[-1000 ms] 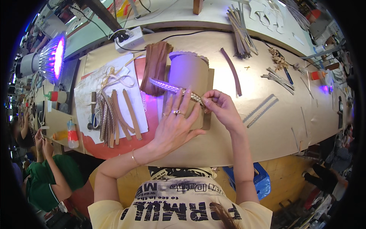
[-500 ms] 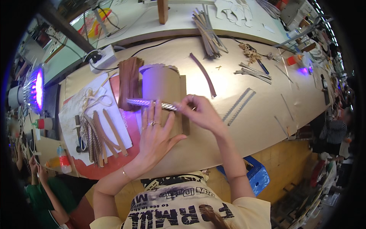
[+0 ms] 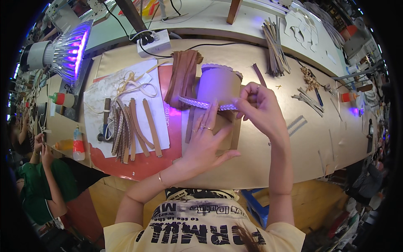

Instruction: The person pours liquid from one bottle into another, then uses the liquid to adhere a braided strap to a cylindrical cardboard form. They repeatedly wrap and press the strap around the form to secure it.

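Note:
A silvery braided strip runs across the lower part of a tan, curved leather-like piece with a scalloped far edge. My left hand lies over the near side of this piece, fingers stretched out and fingertips touching the strip. At the strip's right end, my right hand pinches it between thumb and fingers; the exact tip is hidden. Left of the curved piece lies a stack of brown strips. A flat tan board shows partly beneath my left hand.
More braided and flat strips lie on a white sheet over a red mat. A lit lamp stands at far left, near bottles. A strip bundle lies far right. Another person works at left.
The whole view has shifted, so the table things appear further right and the lamp larger. My left fingers still press the strip, and my right hand still pinches its end.

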A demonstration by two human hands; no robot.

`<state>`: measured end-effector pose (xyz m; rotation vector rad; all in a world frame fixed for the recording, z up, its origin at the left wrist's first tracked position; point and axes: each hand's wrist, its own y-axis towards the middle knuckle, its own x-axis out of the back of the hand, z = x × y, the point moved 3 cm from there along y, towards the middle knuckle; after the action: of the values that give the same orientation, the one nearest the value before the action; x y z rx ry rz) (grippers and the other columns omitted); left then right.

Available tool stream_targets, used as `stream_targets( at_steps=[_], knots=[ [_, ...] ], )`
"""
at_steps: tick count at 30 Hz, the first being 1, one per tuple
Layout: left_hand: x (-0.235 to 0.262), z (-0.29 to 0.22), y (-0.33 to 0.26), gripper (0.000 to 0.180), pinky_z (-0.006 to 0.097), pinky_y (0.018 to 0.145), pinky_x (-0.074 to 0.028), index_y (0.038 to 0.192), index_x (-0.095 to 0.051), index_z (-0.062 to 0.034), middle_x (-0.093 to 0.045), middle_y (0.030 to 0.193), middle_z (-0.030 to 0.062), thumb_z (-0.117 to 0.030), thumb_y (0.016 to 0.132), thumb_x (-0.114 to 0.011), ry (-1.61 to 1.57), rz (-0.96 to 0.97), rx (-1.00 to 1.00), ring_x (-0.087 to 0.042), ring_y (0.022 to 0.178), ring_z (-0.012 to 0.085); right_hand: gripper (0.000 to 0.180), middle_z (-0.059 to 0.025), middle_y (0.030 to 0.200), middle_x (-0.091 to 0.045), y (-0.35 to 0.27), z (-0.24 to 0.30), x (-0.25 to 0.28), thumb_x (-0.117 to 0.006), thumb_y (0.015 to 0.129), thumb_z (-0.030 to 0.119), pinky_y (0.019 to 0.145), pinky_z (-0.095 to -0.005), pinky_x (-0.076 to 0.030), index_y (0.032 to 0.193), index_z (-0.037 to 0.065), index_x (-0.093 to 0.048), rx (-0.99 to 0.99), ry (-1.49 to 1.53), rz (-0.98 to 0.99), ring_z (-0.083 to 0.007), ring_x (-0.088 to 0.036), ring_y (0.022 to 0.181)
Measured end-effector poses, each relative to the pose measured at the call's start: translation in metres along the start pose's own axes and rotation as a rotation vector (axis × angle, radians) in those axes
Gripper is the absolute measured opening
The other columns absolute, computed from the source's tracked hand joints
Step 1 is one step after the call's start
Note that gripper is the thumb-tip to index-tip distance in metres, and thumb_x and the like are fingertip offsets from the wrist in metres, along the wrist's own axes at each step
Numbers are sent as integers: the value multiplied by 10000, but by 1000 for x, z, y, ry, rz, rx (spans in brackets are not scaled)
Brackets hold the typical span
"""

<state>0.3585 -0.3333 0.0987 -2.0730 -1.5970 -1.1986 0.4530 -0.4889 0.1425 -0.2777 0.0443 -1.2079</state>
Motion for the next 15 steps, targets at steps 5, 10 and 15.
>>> stream_targets(
  at_steps=[5,10,15],
  knots=[
    [18,15,-11,657,533,1139,-271,1247,-604,-67,-211,1573,295,-474,772,-802,-86,-127,-40,-271,1435,468,227,-17,763,-625,-5,-16,5,-724,908,156,650,-229,-528,953,-22,-591,-68,13,-68,-87,-633,683],
    [14,27,-7,704,567,1128,-267,1303,-549,-67,-225,1565,285,-502,796,-772,-57,-99,46,-269,1427,475,283,-12,781,-630,-2,-23,0,-711,925,173,692,-222,-518,1096,-34,-620,-23,7,8,-79,-623,738],
    [14,28,-3,723,587,1149,-222,1326,-537,-69,-226,1558,291,-523,806,-750,-3,-61,31,-240,1436,481,238,0,800,-648,10,-17,-1,-657,952,174,610,-199,-444,1104,-6,-626,4,-13,35,-51,-569,686]
  ],
)
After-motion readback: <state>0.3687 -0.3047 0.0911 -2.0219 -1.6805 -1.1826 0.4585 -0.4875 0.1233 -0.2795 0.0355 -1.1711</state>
